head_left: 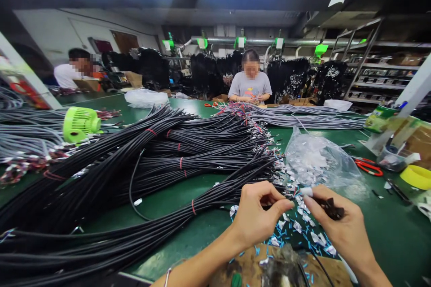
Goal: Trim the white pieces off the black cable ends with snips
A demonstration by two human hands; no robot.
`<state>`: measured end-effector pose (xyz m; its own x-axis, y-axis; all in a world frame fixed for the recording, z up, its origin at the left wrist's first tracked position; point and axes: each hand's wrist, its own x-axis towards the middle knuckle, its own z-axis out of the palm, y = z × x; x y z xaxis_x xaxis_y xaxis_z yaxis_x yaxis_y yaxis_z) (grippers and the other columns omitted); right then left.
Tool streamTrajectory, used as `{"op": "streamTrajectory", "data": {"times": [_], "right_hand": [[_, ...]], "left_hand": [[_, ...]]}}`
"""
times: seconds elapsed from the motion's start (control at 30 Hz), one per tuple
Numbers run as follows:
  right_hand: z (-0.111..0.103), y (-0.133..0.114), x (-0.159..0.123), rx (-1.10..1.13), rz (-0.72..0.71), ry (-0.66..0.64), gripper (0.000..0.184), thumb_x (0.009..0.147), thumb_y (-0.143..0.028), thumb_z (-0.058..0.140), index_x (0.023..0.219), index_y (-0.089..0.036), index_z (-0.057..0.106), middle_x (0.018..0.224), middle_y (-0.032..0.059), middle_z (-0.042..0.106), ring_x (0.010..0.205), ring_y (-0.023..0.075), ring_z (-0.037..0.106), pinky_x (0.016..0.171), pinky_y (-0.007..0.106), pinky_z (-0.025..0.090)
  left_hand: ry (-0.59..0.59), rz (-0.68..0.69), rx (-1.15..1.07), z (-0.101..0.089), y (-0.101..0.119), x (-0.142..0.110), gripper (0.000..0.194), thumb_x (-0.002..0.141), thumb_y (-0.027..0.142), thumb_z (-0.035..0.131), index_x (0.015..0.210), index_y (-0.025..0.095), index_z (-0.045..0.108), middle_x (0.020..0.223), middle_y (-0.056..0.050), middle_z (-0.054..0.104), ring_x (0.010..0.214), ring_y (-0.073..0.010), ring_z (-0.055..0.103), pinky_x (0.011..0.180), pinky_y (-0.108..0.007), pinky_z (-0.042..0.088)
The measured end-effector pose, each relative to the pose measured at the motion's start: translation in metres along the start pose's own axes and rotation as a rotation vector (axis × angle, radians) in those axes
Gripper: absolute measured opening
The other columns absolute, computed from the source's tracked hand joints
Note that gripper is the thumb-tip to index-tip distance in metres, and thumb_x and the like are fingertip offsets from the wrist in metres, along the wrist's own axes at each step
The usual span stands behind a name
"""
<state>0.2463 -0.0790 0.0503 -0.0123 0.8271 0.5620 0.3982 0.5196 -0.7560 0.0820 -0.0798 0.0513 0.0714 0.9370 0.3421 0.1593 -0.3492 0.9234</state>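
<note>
My left hand (257,213) is closed in a pinch near the stripped ends of the black cables, with thumb and forefinger on a black cable's end. Thin coloured wires (296,194) stick out between the two hands. My right hand (343,222) is curled around a small dark brown object (332,208) whose kind I cannot make out. A white wrap (305,191) covers its forefinger tip, which is close to the wires, as is the thumb. Beside the left hand lies a bundle of black cables (161,215) tied with a red band (193,207).
More black cable bundles (208,152) spread leftward. Blue wire scraps and white bits (296,226) litter the green table around a worn block (242,264). A see-through bag (319,159), red-handled scissors (368,166), yellow tape (416,176) and a green fan (81,124) stand about. Two people sit beyond.
</note>
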Motion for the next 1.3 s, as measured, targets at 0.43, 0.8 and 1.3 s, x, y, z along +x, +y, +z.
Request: {"op": "streamTrajectory", "data": {"times": [0.43,0.8,1.3], "right_hand": [[0.002,0.004,-0.004,-0.062,-0.084,-0.108,0.011,0.075,-0.023,0.063,0.065,-0.018,0.063,0.056,-0.0020,0.052,0.045,0.0095,0.041,0.040,0.021,0.032],[0.009,0.000,-0.004,0.533,0.638,-0.204,0.032,0.066,-0.045,0.070,0.070,-0.016,0.057,0.049,-0.0058,0.043,0.040,0.0036,0.020,0.039,0.018,0.014],[0.003,0.023,-0.007,-0.101,-0.045,-0.170,0.029,0.083,-0.039,0.055,0.098,-0.021,0.072,0.095,0.0073,0.072,0.084,0.0215,0.067,0.074,0.028,0.055]], "left_hand": [[0.074,0.149,0.118,0.000,-0.005,-0.005,0.020,0.070,0.022,0.069,0.056,0.012,0.059,0.054,0.001,0.051,0.048,-0.0075,0.041,0.043,-0.019,0.029],[0.073,0.409,0.118,-0.004,-0.009,0.000,0.020,0.067,0.013,0.072,0.054,0.012,0.057,0.053,0.000,0.053,0.049,-0.0083,0.043,0.045,-0.020,0.032],[0.381,0.889,0.492,-0.008,-0.014,0.001,0.019,0.076,0.000,0.054,0.064,0.014,0.057,0.054,0.000,0.055,0.050,-0.0084,0.044,0.047,-0.022,0.036]]}}
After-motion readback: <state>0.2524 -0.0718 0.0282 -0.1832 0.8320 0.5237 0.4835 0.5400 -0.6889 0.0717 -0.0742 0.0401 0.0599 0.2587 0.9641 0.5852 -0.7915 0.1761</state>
